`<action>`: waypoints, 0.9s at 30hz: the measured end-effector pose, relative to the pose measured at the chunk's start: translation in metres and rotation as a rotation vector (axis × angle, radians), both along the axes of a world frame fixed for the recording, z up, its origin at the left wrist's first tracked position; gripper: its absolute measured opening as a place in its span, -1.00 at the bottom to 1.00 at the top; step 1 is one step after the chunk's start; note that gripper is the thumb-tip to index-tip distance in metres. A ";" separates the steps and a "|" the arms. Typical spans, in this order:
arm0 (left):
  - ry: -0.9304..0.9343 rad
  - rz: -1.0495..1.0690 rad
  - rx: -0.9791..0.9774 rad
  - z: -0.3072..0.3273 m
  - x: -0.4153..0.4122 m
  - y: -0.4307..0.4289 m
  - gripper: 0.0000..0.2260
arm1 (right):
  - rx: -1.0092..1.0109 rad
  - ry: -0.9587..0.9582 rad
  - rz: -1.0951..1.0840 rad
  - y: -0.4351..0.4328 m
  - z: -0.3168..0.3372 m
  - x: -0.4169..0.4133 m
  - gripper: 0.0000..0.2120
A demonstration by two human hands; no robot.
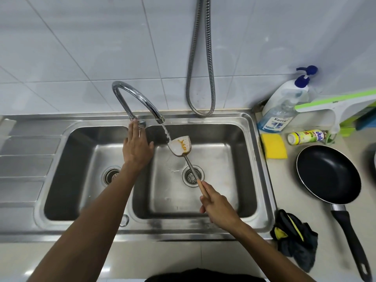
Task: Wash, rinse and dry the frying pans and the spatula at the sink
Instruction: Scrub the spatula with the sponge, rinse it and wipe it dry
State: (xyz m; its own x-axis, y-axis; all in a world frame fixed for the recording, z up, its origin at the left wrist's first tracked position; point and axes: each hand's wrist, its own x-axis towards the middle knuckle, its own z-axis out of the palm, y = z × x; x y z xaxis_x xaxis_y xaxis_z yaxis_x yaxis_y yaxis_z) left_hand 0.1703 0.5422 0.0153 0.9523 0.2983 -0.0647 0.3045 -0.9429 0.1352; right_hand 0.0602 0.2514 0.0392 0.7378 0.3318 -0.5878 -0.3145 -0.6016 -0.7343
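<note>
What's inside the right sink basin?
The spatula, held by the right hand under the tap stream, and the drain strainer, partly covered by its shaft. Whatever lies under its blade is hidden.

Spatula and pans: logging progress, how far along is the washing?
Nothing looks finished. In hand: the right hand holds the spatula, orange residue on it, under the running tap; the left hand touches the tap. Left: the frying pan on the counter, then drying.
</note>
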 end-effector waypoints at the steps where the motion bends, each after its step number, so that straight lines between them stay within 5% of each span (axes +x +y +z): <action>1: -0.002 0.000 -0.006 0.000 0.000 0.000 -0.37 | 0.002 0.007 -0.001 0.001 -0.002 0.000 -0.51; 17: 0.034 -0.211 -0.012 -0.001 0.038 0.012 -0.39 | -0.026 0.008 -0.037 -0.007 -0.003 0.002 -0.50; 22: 0.015 -0.134 -0.032 -0.003 0.045 0.003 -0.41 | -0.026 -0.012 -0.049 -0.009 0.004 0.009 -0.50; 25: -0.109 0.077 -0.399 -0.015 0.015 -0.026 -0.59 | -0.032 -0.027 -0.045 -0.007 0.006 0.012 -0.51; 27: -0.020 0.193 -0.661 -0.029 -0.015 -0.060 -0.66 | -0.032 -0.029 -0.050 -0.004 0.004 0.013 -0.50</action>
State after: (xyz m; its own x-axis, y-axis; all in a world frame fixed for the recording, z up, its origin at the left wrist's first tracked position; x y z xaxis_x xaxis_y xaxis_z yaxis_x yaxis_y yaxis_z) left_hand 0.1555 0.4821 -0.0140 0.8892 0.3664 -0.2739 0.4496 -0.5899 0.6707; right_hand 0.0731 0.2470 0.0429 0.7697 0.2751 -0.5761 -0.3240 -0.6093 -0.7238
